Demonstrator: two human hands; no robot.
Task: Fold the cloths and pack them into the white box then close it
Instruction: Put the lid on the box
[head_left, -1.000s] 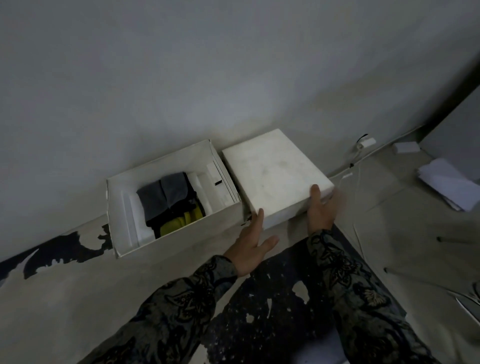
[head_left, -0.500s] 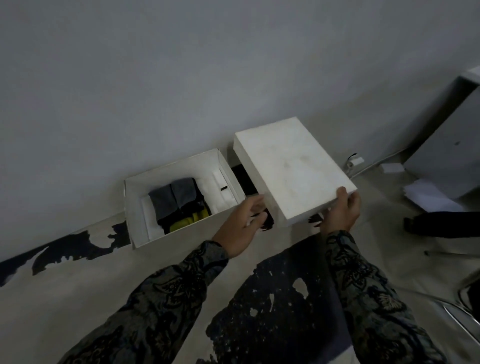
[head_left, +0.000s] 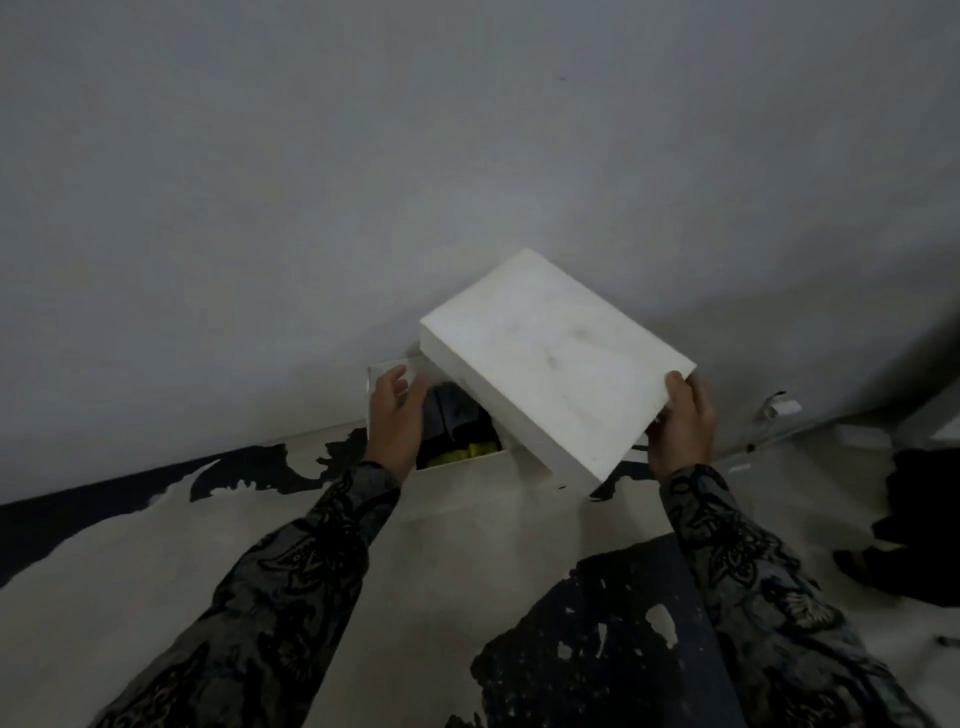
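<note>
The white box stands on the floor against the wall, holding folded cloths in grey, black and yellow. The white lid hangs tilted in the air above the box's right part and hides that side. My right hand grips the lid's near right corner. My left hand hovers over the box's left side with fingers apart, touching neither the lid nor the cloths as far as I can see.
A grey wall rises right behind the box. The floor is pale with dark patches of worn paint. A small white plug and cable lie at the wall on the right. A dark object sits at the right edge.
The lid has been lifted off the floor and carried left over the box by my right hand. My left hand has moved left, over the box's left side.
</note>
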